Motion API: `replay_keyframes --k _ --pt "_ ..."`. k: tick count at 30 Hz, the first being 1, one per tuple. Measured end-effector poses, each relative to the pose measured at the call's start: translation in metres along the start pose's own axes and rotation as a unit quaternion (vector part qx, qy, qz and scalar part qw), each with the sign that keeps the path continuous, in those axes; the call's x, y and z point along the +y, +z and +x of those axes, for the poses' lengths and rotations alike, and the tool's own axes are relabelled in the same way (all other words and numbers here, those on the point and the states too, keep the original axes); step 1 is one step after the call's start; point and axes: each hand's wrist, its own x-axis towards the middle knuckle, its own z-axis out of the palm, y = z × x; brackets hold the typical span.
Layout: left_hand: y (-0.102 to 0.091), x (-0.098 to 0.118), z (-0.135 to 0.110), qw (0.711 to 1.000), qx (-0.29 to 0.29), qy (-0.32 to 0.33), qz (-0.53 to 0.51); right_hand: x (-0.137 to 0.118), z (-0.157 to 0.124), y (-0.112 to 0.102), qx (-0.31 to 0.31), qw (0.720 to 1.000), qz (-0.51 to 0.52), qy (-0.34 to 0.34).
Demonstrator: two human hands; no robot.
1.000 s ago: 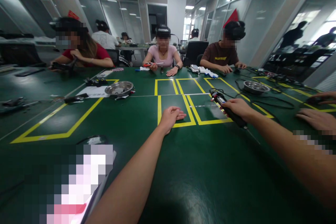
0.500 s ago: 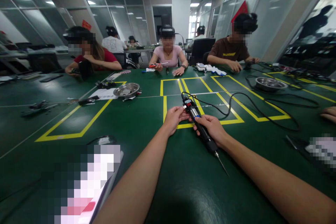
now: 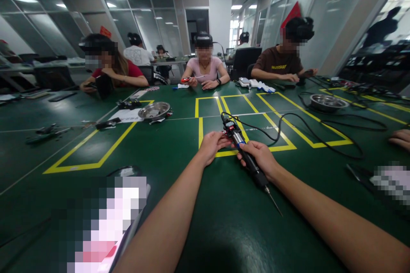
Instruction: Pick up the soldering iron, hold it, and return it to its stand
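Note:
A black electric screwdriver [image 3: 254, 168] lies slantwise in front of me, its long thin bit pointing down and to the right, toward me. My right hand [image 3: 258, 155] is wrapped round its barrel, just below a blue ring and a silver section. At the far end, where the cord joins, my left hand [image 3: 213, 145] pinches the side of the tool's dark head. What exactly the left fingertips press is too small to make out. From that head a black cord [image 3: 301, 115] loops away to the right over the green table [image 3: 160, 145].
Yellow tape outlines [image 3: 275, 149] mark the table. A metal bowl [image 3: 154, 111] stands left of centre, another metal bowl [image 3: 329, 102] at right. A blurred bright screen [image 3: 115, 222] sits at lower left. Several co-workers sit across; one holds a screwdriver [image 3: 195, 78].
The electric screwdriver's bit has shifted slightly right and down; both my hands keep their hold. Across the table, a co-worker's hand has drawn in toward the middle.

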Motion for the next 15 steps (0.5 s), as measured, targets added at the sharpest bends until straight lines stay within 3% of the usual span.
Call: replay_keyframes --k 15 --pt "-0.0022 0.0017 -0.0054 1.000 -0.025 -0.001 -0.007 0.0018 -0.0004 -0.0006 -0.029 1.000 0.001 -0.005"
